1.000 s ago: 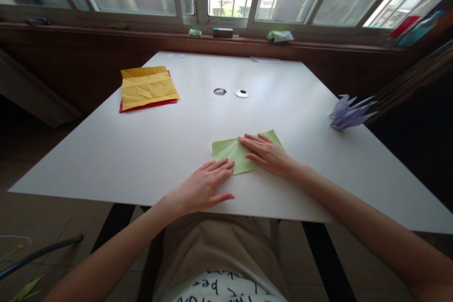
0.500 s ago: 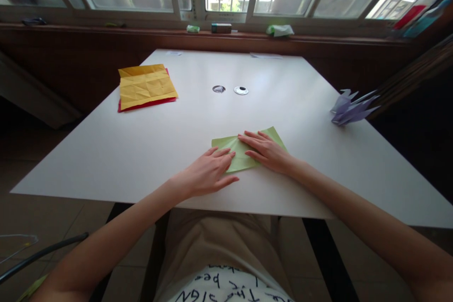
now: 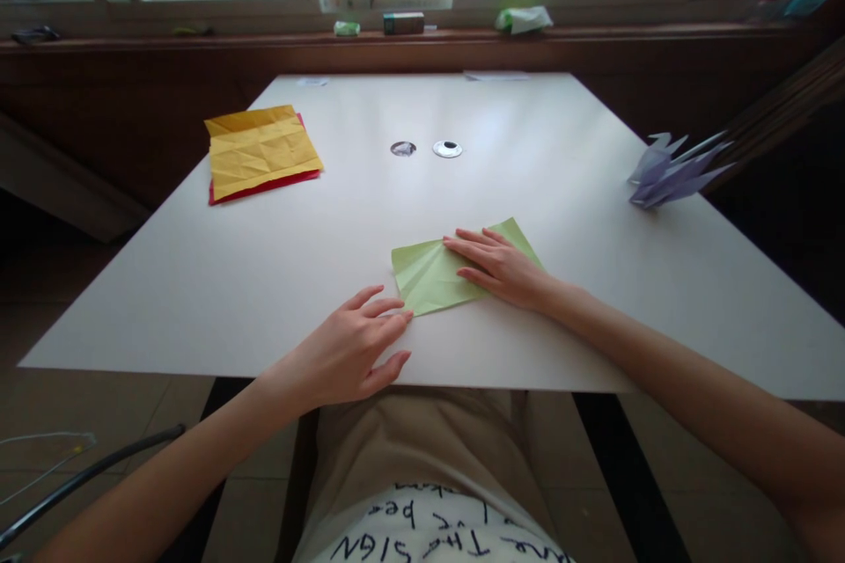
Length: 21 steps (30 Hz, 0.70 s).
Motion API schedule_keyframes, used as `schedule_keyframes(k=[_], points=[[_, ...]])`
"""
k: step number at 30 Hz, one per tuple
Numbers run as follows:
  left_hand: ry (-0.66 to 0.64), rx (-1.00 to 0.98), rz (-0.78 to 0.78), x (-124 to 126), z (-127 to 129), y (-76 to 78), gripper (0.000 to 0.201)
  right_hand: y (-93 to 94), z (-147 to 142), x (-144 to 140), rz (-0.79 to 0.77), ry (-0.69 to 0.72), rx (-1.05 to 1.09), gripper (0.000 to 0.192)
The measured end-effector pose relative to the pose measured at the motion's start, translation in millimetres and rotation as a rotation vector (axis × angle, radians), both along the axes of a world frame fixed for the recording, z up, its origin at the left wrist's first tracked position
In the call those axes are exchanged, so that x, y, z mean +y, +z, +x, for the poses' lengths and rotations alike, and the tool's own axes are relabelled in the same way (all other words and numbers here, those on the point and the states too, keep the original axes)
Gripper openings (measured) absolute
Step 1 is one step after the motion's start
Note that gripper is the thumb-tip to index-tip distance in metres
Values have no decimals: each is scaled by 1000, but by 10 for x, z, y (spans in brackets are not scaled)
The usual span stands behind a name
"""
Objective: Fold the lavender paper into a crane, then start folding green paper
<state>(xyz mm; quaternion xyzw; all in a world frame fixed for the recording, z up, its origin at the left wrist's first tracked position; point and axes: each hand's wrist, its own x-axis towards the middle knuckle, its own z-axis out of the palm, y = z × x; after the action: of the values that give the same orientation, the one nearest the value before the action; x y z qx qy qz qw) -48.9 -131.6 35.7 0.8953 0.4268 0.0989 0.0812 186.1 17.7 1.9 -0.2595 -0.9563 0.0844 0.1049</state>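
A light green sheet of paper, folded and faintly creased, lies near the front of the white table. My right hand rests flat on its right half with fingers stretched out, hiding part of it. Beside the lower left corner of the paper is my left hand, fingers apart and holding nothing. Its index fingertip is at that corner; whether it touches the paper I cannot tell.
Yellow creased paper lies over red paper at the table's left edge. Purple folded paper cranes stand at the right edge. Two round fittings, one a silver disc, sit mid-table. Small items line the window sill.
My left hand has slid off the green paper to the left and toward me, uncovering its left part. My right hand stays on the paper. The view has tilted slightly downward.
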Motion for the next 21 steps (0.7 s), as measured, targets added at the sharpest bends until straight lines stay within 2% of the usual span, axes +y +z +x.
schedule_keyframes(k=[6,9,13,17,21], points=[[-32,-28,56,-38,-54,0,26,14,-5,-3,2,-10,1,46],[43,-99,100,1,-109,-5,16,13,-7,-4,3,-10,1,47],[162,-169,175,100,-107,-41,13,-3,-14,-39,20,-24,24,46],[174,-197,122,242,15,-105,15,-6,-36,-121,87,-62,71,39],[302,-165,106,378,152,-185,19,16,-48,-151,140,-54,118,32]])
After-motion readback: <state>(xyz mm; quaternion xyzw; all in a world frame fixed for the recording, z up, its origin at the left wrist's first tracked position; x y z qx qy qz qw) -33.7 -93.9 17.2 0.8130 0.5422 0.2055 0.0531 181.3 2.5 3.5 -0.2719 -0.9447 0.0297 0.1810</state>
